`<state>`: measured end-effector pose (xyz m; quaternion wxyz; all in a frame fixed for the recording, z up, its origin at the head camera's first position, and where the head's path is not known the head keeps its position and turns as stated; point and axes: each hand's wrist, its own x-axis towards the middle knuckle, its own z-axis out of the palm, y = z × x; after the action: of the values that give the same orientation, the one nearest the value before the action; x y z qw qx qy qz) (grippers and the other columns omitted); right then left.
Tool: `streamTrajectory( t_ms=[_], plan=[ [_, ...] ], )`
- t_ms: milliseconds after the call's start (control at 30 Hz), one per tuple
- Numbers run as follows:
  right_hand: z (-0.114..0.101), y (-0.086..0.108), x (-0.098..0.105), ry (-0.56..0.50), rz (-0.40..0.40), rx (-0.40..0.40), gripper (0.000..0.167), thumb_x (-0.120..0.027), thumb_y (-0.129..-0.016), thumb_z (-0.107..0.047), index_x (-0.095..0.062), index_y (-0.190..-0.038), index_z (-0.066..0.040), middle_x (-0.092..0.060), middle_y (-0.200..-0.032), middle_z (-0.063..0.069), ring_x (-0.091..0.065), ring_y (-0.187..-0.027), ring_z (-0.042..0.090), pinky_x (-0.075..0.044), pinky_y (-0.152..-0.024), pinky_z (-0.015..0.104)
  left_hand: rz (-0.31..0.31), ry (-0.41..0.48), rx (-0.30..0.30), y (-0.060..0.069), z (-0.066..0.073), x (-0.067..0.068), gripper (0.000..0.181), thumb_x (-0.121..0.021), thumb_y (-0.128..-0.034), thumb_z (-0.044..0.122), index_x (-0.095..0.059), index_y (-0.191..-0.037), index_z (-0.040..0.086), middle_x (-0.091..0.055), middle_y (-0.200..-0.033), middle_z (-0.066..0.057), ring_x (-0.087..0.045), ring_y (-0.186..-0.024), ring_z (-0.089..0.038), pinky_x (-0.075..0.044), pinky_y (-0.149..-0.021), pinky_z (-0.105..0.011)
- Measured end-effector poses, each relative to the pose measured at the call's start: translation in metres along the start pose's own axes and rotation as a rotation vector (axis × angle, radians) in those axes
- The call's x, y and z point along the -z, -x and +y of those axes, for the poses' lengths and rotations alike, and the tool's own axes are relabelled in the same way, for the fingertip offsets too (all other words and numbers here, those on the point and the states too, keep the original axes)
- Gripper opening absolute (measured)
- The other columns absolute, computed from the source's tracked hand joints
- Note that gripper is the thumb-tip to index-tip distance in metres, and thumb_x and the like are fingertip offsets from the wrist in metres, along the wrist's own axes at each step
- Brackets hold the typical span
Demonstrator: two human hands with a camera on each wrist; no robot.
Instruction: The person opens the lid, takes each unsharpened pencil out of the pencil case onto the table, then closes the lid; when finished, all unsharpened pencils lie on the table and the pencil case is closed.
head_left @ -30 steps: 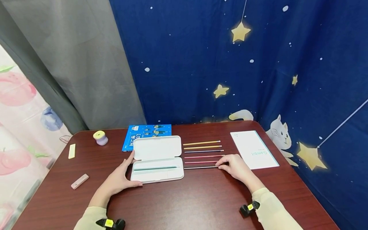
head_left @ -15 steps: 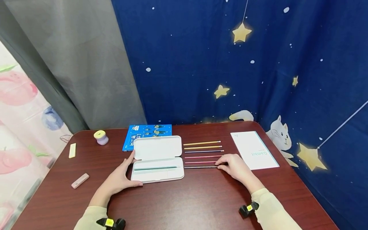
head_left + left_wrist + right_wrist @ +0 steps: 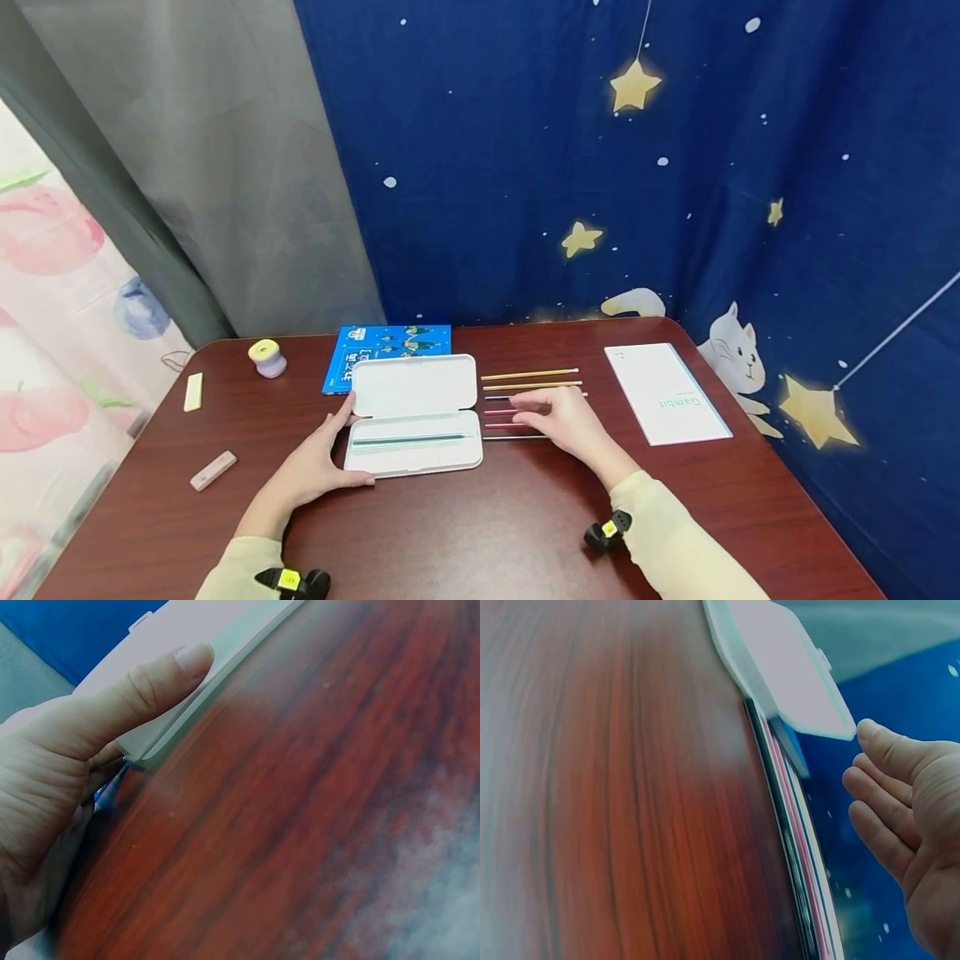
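Observation:
An open white pencil case (image 3: 415, 457) lies on the table with a green pencil (image 3: 408, 439) inside. Around its left end my left hand (image 3: 311, 467) holds on, thumb at the front edge, fingers at the back; in the left wrist view the thumb (image 3: 150, 690) lies against the case (image 3: 217, 652). Several pencils lie in rows right of the case: yellow ones (image 3: 528, 374), a dark blue one, red ones (image 3: 501, 412) and a dark one (image 3: 513, 437) nearest me. Over their right part is my right hand (image 3: 570, 423), fingers loosely bent and apart, holding nothing visible; the right wrist view shows the hand (image 3: 907, 802) empty.
A blue book (image 3: 341, 367) lies partly under the case lid. Left on the table are a yellow-lidded jar (image 3: 267, 358), a pale yellow block (image 3: 193, 392) and a pink bar (image 3: 213, 471). A white booklet (image 3: 667, 393) lies at the right, before the curtain (image 3: 487, 167).
My right hand has let go of the right end of the dark pencil and moved left, above the pencils. The left hand stays on the case. The head view has shifted slightly.

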<state>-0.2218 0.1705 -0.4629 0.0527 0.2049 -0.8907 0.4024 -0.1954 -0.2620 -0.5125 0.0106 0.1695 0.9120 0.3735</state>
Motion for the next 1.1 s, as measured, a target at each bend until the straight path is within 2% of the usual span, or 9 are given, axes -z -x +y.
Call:
streamTrajectory(
  t_ms=[133,300,467,567,767,933,1100],
  plan=[
    [-0.009,-0.007,-0.016,0.003,-0.051,0.005,0.019,-0.082,-0.093,-0.021,-0.083,-0.111,-0.017,-0.080,-0.102,-0.008,-0.074,-0.093,0.005,-0.061,-0.078,0.025,0.000,0.002,-0.009,-0.002,0.001,-0.001,0.133,-0.094,-0.0732,0.050,-0.006,-0.170,0.025,-0.053,-0.150,-0.014,-0.017,-0.154,-0.053,-0.021,-0.118,-0.073],
    [-0.019,-0.015,-0.038,0.023,-0.104,0.053,0.017,-0.080,-0.095,-0.020,-0.083,-0.111,-0.018,-0.079,-0.103,-0.008,-0.073,-0.094,0.003,-0.060,-0.080,0.024,-0.001,-0.006,-0.003,-0.001,0.001,0.000,0.134,-0.094,-0.0729,0.049,-0.005,-0.170,0.025,-0.052,-0.149,-0.015,-0.019,-0.154,-0.053,-0.022,-0.118,-0.073],
    [-0.028,-0.027,-0.058,0.127,-0.120,0.100,0.017,-0.078,-0.096,-0.022,-0.083,-0.113,-0.020,-0.079,-0.105,-0.009,-0.072,-0.101,0.004,-0.059,-0.085,0.024,-0.002,-0.011,0.006,0.001,0.001,0.001,0.134,-0.094,-0.0731,0.050,-0.005,-0.170,0.024,-0.052,-0.149,-0.015,-0.020,-0.154,-0.053,-0.022,-0.118,-0.072],
    [-0.034,-0.035,-0.067,0.218,-0.161,0.135,0.018,-0.078,-0.096,-0.023,-0.083,-0.113,-0.020,-0.079,-0.107,-0.009,-0.072,-0.104,0.006,-0.058,-0.089,0.025,0.000,-0.012,0.012,0.002,-0.001,0.001,0.134,-0.094,-0.0731,0.051,-0.005,-0.170,0.025,-0.052,-0.149,-0.015,-0.020,-0.153,-0.053,-0.022,-0.118,-0.073],
    [-0.045,-0.044,-0.075,0.344,-0.250,0.190,0.019,-0.079,-0.095,-0.021,-0.083,-0.113,-0.021,-0.079,-0.107,-0.010,-0.073,-0.102,0.006,-0.057,-0.094,0.027,-0.003,0.005,0.006,0.001,-0.001,-0.001,0.133,-0.094,-0.0731,0.050,-0.005,-0.170,0.026,-0.052,-0.150,-0.015,-0.017,-0.153,-0.055,-0.022,-0.117,-0.073],
    [-0.050,-0.047,-0.076,0.375,-0.257,0.203,0.018,-0.079,-0.095,-0.023,-0.083,-0.113,-0.021,-0.079,-0.106,-0.010,-0.073,-0.099,0.006,-0.057,-0.092,0.027,-0.004,0.004,0.003,0.000,0.001,0.000,0.133,-0.094,-0.0736,0.050,-0.006,-0.170,0.026,-0.052,-0.150,-0.015,-0.017,-0.153,-0.055,-0.022,-0.117,-0.074],
    [-0.051,-0.047,-0.081,0.388,-0.238,0.177,0.018,-0.080,-0.095,-0.023,-0.084,-0.112,-0.022,-0.079,-0.104,-0.011,-0.073,-0.098,0.004,-0.057,-0.089,0.025,-0.004,0.001,0.008,0.000,0.002,0.001,0.132,-0.093,-0.0741,0.050,-0.006,-0.170,0.026,-0.052,-0.151,-0.016,-0.018,-0.154,-0.054,-0.022,-0.117,-0.074]
  ],
)
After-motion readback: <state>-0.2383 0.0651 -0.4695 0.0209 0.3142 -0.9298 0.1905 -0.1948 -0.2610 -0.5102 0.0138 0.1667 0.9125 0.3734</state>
